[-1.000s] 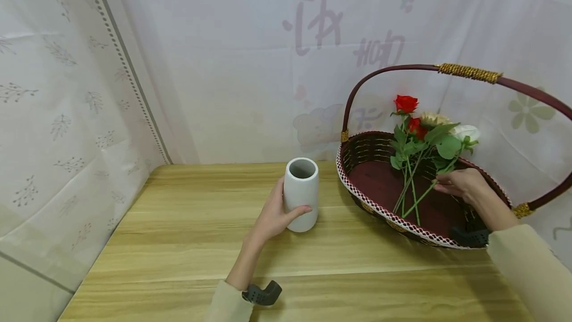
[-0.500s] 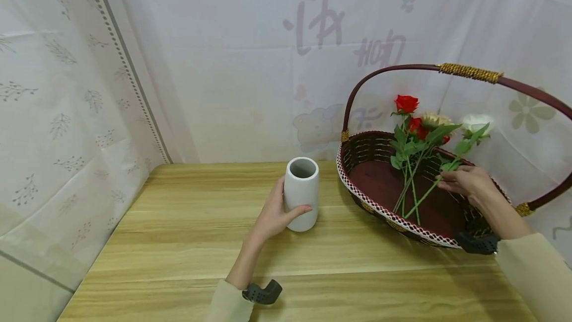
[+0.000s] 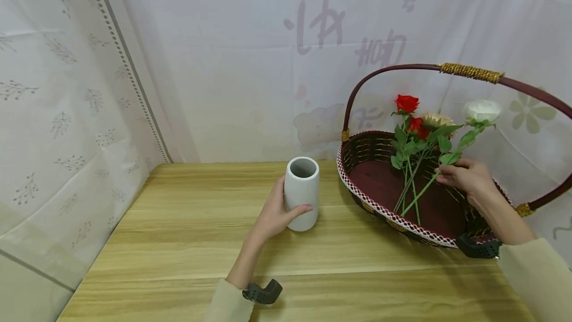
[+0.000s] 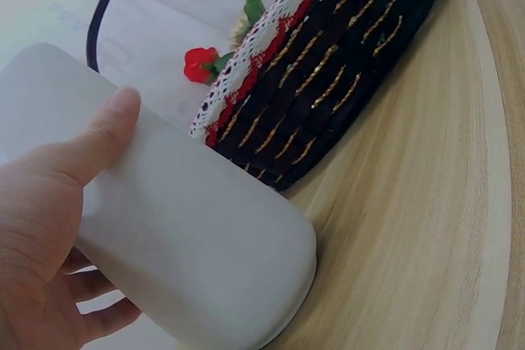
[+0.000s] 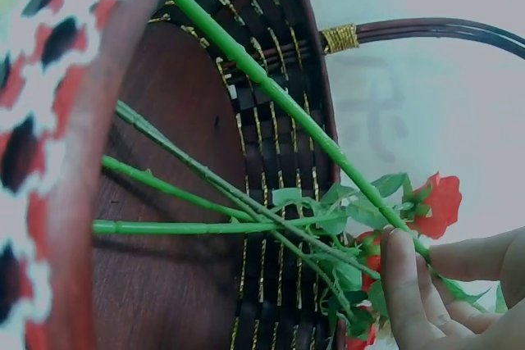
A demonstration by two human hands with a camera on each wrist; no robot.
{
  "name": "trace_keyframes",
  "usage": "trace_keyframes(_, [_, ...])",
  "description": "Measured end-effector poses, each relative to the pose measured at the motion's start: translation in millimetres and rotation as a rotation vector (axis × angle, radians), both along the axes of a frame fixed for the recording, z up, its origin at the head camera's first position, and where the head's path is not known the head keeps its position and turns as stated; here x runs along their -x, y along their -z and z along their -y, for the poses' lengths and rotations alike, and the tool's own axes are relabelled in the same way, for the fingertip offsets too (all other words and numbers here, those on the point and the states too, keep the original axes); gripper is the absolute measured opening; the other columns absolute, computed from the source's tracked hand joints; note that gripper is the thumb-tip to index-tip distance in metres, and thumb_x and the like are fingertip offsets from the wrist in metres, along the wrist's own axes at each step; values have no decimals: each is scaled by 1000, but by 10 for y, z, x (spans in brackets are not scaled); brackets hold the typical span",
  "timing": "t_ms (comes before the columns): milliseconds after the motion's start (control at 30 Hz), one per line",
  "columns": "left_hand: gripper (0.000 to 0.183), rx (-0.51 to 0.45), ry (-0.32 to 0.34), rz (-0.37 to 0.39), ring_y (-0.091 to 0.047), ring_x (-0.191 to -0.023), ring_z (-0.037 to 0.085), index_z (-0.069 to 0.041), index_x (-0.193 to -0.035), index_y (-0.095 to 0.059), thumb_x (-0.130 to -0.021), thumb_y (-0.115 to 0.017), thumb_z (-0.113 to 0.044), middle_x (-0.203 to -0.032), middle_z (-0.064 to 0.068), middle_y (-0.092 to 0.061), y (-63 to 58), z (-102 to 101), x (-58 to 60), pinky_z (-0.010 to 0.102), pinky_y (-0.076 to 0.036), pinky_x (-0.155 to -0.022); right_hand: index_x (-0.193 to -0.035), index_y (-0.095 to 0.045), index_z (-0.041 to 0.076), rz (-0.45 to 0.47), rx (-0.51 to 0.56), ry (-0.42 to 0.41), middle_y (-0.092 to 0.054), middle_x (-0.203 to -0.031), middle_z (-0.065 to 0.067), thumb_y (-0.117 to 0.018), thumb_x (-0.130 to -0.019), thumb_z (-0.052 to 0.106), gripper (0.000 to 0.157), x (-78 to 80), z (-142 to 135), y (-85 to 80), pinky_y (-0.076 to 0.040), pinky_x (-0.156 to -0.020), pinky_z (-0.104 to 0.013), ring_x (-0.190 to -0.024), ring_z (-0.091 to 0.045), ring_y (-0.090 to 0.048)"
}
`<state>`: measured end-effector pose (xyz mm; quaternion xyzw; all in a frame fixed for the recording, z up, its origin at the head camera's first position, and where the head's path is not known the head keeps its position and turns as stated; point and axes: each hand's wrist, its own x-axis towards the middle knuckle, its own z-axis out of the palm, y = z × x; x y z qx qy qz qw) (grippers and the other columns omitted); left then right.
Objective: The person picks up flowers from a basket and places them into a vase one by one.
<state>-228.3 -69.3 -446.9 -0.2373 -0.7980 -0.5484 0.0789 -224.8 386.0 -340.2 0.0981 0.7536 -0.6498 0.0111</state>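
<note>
My left hand (image 3: pixel 277 212) grips a white cylindrical vase (image 3: pixel 301 200) that stands upright on the table, thumb across its front and the other fingers behind it. In the left wrist view the vase (image 4: pixel 197 219) fills much of the picture. Over the basket, my right hand (image 3: pixel 466 180) pinches the green stem of a white rose (image 3: pixel 482 111) between thumb and fingers. The right wrist view shows this stem (image 5: pixel 295 112) slanting above the others. Red roses (image 3: pixel 406 104) and a cream flower (image 3: pixel 435 121) lean against the far wall of the wicker basket (image 3: pixel 380 212), their stems crossing its floor.
The dark basket has a lace-trimmed rim and a tall arched handle (image 3: pixel 469 72) over the flowers. It stands at the right of the wooden table (image 3: pixel 201 242). Printed white cloth (image 3: pixel 223 63) hangs behind and at the left.
My right hand has shifted slightly right and upward with the white rose, whose bloom has moved up and away from the other flowers. The left hand and vase have stayed still.
</note>
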Motion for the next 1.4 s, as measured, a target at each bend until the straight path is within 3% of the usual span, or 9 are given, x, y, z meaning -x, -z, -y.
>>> trace_keyframes(133, [92,5,-3,6,-53,-122,20,-20,-153,-33,-81,-88,-33,-140,2,-50,7,0,6,47,-44,-101,-112,-47,-4,-58,8,8,-72,-79,6,-55,-104,11,19,3,42,-12,-57,-69,-23,-71,-9,-72])
trace_keyframes(300, [92,7,-5,8,-52,-122,19,-22,-154,-33,-81,-88,-34,-140,1,-50,15,-4,10,46,-44,-101,-113,-44,-6,-87,-9,17,-71,-80,8,-55,-104,13,24,11,91,-49,-57,-70,-22,-72,-8,-72])
trace_keyframes(433, [92,7,-7,20,-52,-123,19,-23,-153,-33,-80,-88,-35,-140,0,-49,15,-1,4,45,-44,-102,-137,-34,-15,-101,-22,30,-71,-81,9,-56,-104,15,49,24,139,-78,-57,-71,-22,-72,-7,-71])
trace_keyframes(500, [92,7,-8,18,-52,-123,20,-22,-153,-33,-80,-88,-35,-140,1,-49,15,-1,1,46,-44,-102,-149,-18,-17,-116,-6,39,-71,-80,10,-56,-104,15,67,30,161,-96,-57,-70,-21,-71,-7,-71])
trace_keyframes(667, [92,12,-10,10,-52,-123,21,-20,-154,-33,-81,-87,-35,-140,3,-49,14,-6,2,48,-44,-102,-152,6,-16,-161,112,54,-72,-79,8,-58,-103,10,85,26,212,-162,-57,-69,-21,-68,-8,-71])
trace_keyframes(833, [92,12,-12,23,-52,-122,20,-21,-153,-32,-81,-88,-34,-140,2,-49,4,-13,-1,46,-44,-101,-153,-17,-9,-186,172,49,-73,-81,4,-63,-100,10,72,-6,285,-221,-58,-71,-23,-70,-10,-72])
trace_keyframes(967, [91,4,-13,28,-53,-122,20,-22,-152,-34,-80,-88,-32,-139,2,-49,0,-16,-9,46,-44,-101,-128,-44,1,-223,190,31,-72,-83,2,-64,-99,7,36,-24,380,-238,-58,-71,-24,-72,-11,-72])
trace_keyframes(1067, [90,3,-10,26,-53,-122,21,-21,-152,-34,-80,-88,-32,-140,2,-49,-4,-17,-15,47,-44,-101,-119,-46,-3,-244,189,1,-72,-85,1,-62,-100,5,26,-33,458,-251,-58,-72,-24,-73,-11,-72])
trace_keyframes(1400, [90,5,-17,10,-53,-122,23,-19,-151,-35,-80,-88,-31,-140,5,-50,-23,-13,-44,49,-45,-100,-119,-44,0,-244,147,-87,-73,-86,0,-62,-101,10,27,-99,712,-289,-57,-75,-24,-75,-12,-73])
